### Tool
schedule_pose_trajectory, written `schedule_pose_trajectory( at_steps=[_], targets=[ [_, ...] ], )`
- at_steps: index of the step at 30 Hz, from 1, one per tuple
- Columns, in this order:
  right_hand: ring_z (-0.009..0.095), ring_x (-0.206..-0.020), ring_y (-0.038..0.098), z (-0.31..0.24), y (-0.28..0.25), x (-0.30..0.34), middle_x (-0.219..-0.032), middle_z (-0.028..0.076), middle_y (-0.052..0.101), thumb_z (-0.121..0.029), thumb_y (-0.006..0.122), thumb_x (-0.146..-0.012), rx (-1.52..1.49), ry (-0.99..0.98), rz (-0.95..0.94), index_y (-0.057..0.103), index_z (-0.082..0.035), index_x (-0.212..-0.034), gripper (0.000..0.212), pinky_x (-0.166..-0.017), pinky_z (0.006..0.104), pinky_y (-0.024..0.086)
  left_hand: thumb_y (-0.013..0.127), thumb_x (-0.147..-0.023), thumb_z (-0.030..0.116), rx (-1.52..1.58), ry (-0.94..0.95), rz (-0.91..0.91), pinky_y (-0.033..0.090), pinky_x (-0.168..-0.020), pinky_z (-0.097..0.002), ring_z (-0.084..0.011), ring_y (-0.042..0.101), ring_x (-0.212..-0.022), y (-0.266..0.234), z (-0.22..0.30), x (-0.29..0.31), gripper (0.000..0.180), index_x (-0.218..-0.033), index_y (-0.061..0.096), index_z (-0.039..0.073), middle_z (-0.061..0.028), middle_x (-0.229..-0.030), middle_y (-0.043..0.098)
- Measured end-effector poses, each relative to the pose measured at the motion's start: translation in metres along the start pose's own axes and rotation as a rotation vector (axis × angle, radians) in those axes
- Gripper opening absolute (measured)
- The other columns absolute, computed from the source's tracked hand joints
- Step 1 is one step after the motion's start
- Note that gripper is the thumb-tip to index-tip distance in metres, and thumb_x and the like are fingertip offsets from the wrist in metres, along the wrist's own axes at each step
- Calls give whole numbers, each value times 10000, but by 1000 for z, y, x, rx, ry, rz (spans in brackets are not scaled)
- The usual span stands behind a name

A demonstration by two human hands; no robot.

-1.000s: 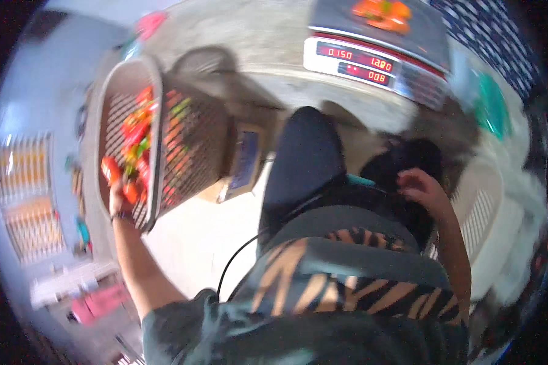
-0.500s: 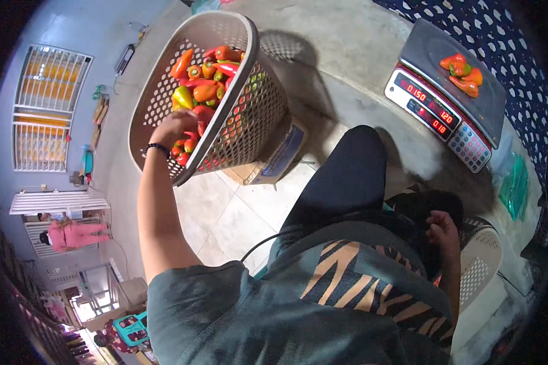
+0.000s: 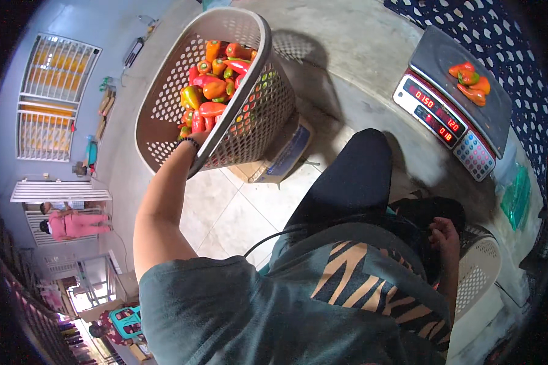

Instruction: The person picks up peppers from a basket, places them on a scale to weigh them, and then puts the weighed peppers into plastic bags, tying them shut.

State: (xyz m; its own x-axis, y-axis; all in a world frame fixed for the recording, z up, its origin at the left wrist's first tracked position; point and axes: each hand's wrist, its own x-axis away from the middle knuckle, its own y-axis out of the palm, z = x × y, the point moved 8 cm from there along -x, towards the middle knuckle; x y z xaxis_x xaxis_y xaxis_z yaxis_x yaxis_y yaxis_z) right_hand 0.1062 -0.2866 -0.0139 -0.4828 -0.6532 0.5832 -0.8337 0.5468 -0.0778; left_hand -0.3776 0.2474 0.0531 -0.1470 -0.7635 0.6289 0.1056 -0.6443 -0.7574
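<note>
My left hand (image 3: 202,136) reaches into a tall plastic basket (image 3: 264,58) with holes in its walls, down among the peppers at its near end. The basket's rim and the peppers hide most of its fingers, so its grip does not show. Red, orange and yellow-green peppers (image 3: 214,89) are heaped in the tilted basket. On the right, my right hand (image 3: 446,234) hangs beside my knee, fingers loosely curled and apart, holding nothing visible. Several orange and red peppers (image 3: 473,82) lie on the grey plate of a digital scale (image 3: 433,115) with a lit red display.
A cardboard box (image 3: 278,159) is under the basket. Right of my leg stands a second pale basket (image 3: 478,274). Green plastic bags (image 3: 516,198) lie near the scale, beside a dark patterned cloth (image 3: 499,30). A person in pink (image 3: 78,224) is far off at left.
My left hand has moved deeper and toward the basket's near rim, and its fingers have gone out of sight. The right hand and the peppers on the scale stay as they were.
</note>
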Motion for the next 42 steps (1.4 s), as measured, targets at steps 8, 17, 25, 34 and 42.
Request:
schedule_pose_trajectory(
  at_steps=[8, 17, 25, 34, 42],
  targets=[
    [136, -693, 597, 2, -4, -9, -984, 53, 583, -80, 584, -826, 69, -13, -2, 509, -75, -1150, 332, -575, 247, 490, 601, -747, 183, 205, 394, -157, 488, -645, -292, -113, 582, -722, -39, -21, 32, 260, -967, 616, 44, -35, -838, 634],
    [82, -690, 529, -15, 4, -7, -939, 24, 576, -136, 590, -808, 90, -10, -16, 525, -73, -1128, 333, -613, 231, 439, 561, -827, 219, 1416, 646, -191, 427, -927, -374, -217, 510, -1109, -91, 32, 53, 389, -1172, 522, 43, -68, -1154, 564],
    [74, -662, 518, -4, 0, -1, -937, 19, 582, -138, 590, -809, 33, 9, 28, 523, -91, -1120, 322, -523, 201, 416, 709, -702, 204, 154, 44, -92, 490, -565, -294, -139, 592, -582, -40, -17, -3, 162, -717, 670, 48, -41, -663, 634],
    [122, -656, 586, 5, -4, -9, -993, 53, 581, -107, 565, -862, -3, 9, -11, 494, -81, -1161, 309, -528, 236, 481, 505, -854, 325, -215, 204, -65, 480, -801, -376, -300, 623, -944, 3, 28, -7, 356, -1075, 608, 65, -176, -979, 650],
    [120, -658, 586, 1, -3, -10, -968, 50, 574, -86, 575, -849, -1, -23, -10, 498, -82, -1154, 314, -527, 240, 479, 379, -928, 340, -182, 70, -3, 459, -851, -383, -291, 596, -1016, 8, -3, -23, 398, -1189, 510, 69, -177, -1172, 570]
  ],
)
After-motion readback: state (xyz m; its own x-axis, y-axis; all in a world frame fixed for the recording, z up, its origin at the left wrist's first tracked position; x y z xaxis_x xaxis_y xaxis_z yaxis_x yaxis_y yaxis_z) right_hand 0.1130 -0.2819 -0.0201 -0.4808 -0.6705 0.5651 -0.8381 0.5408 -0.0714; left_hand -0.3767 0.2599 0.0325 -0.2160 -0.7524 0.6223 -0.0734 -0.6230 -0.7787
